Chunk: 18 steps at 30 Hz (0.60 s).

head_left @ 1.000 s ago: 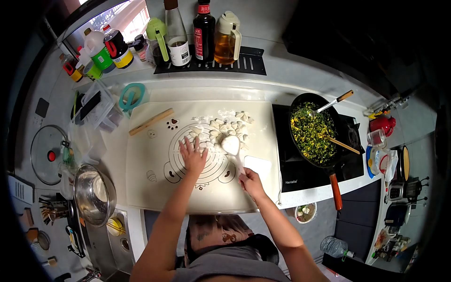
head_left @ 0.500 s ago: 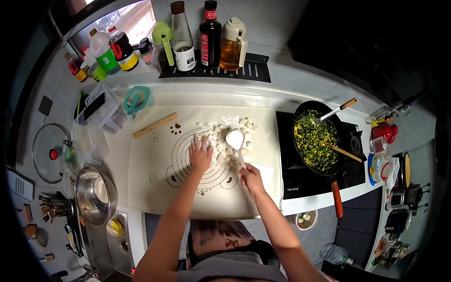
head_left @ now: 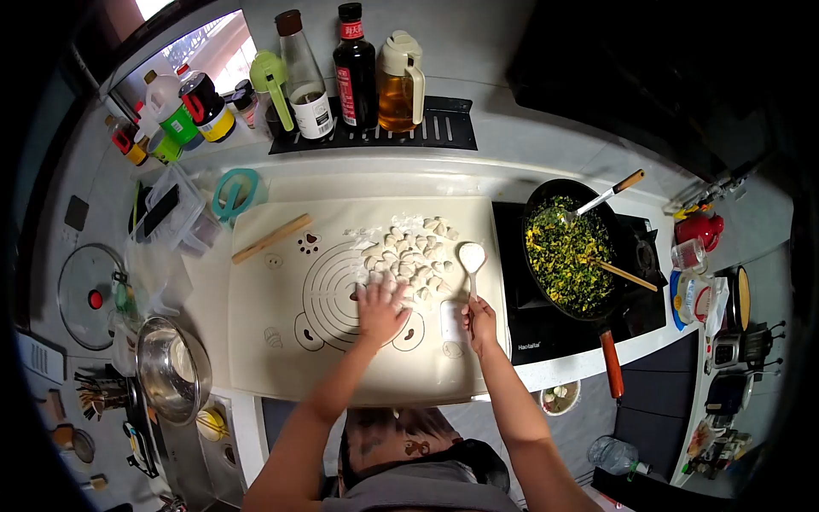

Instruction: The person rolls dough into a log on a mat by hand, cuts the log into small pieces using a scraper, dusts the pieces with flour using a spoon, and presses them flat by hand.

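Several small pale dough pieces [head_left: 414,247] lie in a cluster on the cream mat [head_left: 273,363], with loose flour around them. My left hand [head_left: 383,316] rests with fingers spread at the lower left edge of the cluster, its fingertips at the nearest pieces. To the right of the dough, my right hand [head_left: 481,324] grips the handle of a white spoon [head_left: 472,256], whose bowl holds white flour. The spoon is over the right part of the mat. A wooden rolling pin [head_left: 273,238] lies at the mat's upper left.
On the black stove [head_left: 546,333] at the right stands a pan of chopped greens and egg [head_left: 567,252] with a spatula and chopsticks. Bottles [head_left: 355,77] line the back rack. At the left are a steel bowl [head_left: 173,371], plastic containers [head_left: 175,209] and a glass lid [head_left: 85,294].
The spoon has moved right, from above the dough pieces to beside them. My left hand has shifted right and toward the near side of the cluster. More of the dough pieces show.
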Available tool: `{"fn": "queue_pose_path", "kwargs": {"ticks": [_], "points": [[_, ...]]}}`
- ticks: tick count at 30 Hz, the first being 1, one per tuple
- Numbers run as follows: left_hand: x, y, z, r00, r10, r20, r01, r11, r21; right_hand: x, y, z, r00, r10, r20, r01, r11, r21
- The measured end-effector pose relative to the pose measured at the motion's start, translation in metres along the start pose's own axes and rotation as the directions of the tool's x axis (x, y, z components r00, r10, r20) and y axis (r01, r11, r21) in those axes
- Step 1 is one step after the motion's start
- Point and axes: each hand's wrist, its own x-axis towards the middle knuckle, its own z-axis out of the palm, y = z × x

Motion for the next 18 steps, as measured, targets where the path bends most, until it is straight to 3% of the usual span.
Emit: {"fn": "queue_pose_path", "kwargs": {"ticks": [1,4,6,9,11,12,15,16,18], "points": [[0.008,-0.008,-0.020,0.994,-0.074,0.076,0.069,0.996,0.063,0.003,0.000,0.000,1.000,-0.007,-0.003,0.007,1.000,0.008],[0.059,-0.012,-0.022,0.968,-0.232,0.097,0.238,0.970,-0.053,0.012,0.009,0.001,0.956,-0.280,-0.089,0.253,0.938,-0.239],[0.099,0.013,-0.027,0.919,-0.369,0.138,0.382,0.921,-0.084,0.028,0.015,-0.003,0.946,-0.310,-0.093,0.286,0.935,-0.209],[0.123,0.052,-0.028,0.929,-0.249,0.273,0.294,0.945,-0.140,0.044,0.015,-0.005,0.913,-0.395,-0.099,0.354,0.890,-0.286],[0.109,0.078,-0.025,0.959,-0.157,0.237,0.174,0.983,-0.055,0.060,0.018,-0.007,0.858,-0.502,-0.105,0.440,0.826,-0.351],[0.095,0.082,-0.025,0.989,-0.092,0.115,0.098,0.994,-0.044,0.063,0.014,-0.008,0.849,-0.518,-0.107,0.417,0.781,-0.465],[0.060,0.053,0.012,0.972,0.208,-0.108,-0.221,0.967,-0.124,0.083,0.020,-0.023,0.695,-0.717,0.056,0.497,0.422,-0.758],[0.046,0.040,0.004,0.971,0.240,-0.003,-0.240,0.970,-0.044,0.067,0.006,-0.014,0.769,-0.639,0.029,0.399,0.443,-0.803],[0.032,0.005,0.002,0.990,0.129,0.064,-0.133,0.989,0.062,0.055,-0.001,-0.005,0.579,-0.803,0.139,0.480,0.198,-0.855]]}}
